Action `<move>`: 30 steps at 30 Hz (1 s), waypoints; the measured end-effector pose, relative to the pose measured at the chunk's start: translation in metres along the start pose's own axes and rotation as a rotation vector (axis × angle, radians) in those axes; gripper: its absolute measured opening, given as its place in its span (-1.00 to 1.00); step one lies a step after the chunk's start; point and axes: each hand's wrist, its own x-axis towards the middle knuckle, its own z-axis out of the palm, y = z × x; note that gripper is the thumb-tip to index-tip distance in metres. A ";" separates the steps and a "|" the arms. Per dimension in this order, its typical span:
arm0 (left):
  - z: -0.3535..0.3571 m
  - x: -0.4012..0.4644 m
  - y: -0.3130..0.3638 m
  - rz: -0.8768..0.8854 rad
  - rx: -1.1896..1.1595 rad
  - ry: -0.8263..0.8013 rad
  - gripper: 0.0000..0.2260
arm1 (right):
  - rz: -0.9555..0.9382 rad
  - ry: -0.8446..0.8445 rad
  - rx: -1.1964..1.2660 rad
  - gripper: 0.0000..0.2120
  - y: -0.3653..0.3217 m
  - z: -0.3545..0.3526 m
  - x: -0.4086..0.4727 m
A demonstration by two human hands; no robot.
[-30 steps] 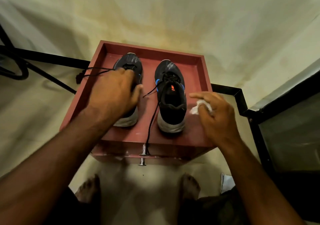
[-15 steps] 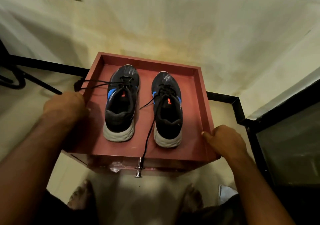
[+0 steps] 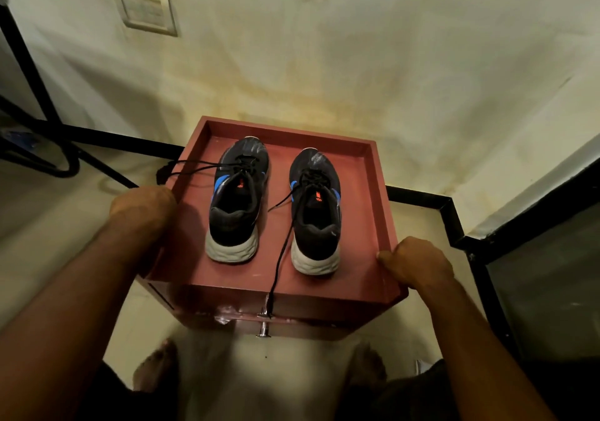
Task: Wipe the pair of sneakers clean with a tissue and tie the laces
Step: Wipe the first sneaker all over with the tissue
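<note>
Two black sneakers with blue marks and white soles stand side by side, heels toward me, on a red cabinet (image 3: pixel 285 132) with a raised rim. The left sneaker (image 3: pixel 235 200) has loose laces (image 3: pixel 191 165) trailing over the cabinet's left edge. From the right sneaker (image 3: pixel 316 216), one untied lace (image 3: pixel 279 258) hangs over the front edge. My left hand (image 3: pixel 143 208) grips the cabinet's left side, fingers curled over the edge. My right hand (image 3: pixel 415 265) grips the right rim with its thumb on top. No tissue is visible.
The cabinet stands against a stained wall with a switch plate (image 3: pixel 146 11). Black metal frames (image 3: pixel 32 63) are at the left, and a dark glass-fronted unit (image 3: pixel 545 291) at the right. Two metal knobs (image 3: pixel 264 315) stick out of the cabinet front. My bare feet (image 3: pixel 156 368) are below.
My left hand left the left sneaker and my right hand, which held a white tissue, left the tray. Both now grip the cabinet's sides. The tissue is out of sight.
</note>
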 end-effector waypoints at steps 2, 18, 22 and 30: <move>0.004 0.001 -0.004 0.015 0.006 -0.001 -0.76 | -0.004 -0.034 -0.015 -0.51 -0.001 -0.002 0.002; 0.012 0.032 -0.026 0.075 0.009 -0.215 -0.71 | 0.038 -0.125 -0.073 -0.49 0.002 -0.006 -0.003; -0.002 0.016 -0.016 0.110 -0.118 0.001 -0.69 | 0.032 0.046 -0.100 -0.43 -0.009 -0.015 -0.016; -0.026 -0.041 0.053 0.571 -0.358 0.151 -0.53 | -0.674 0.234 0.393 -0.40 -0.086 -0.022 -0.060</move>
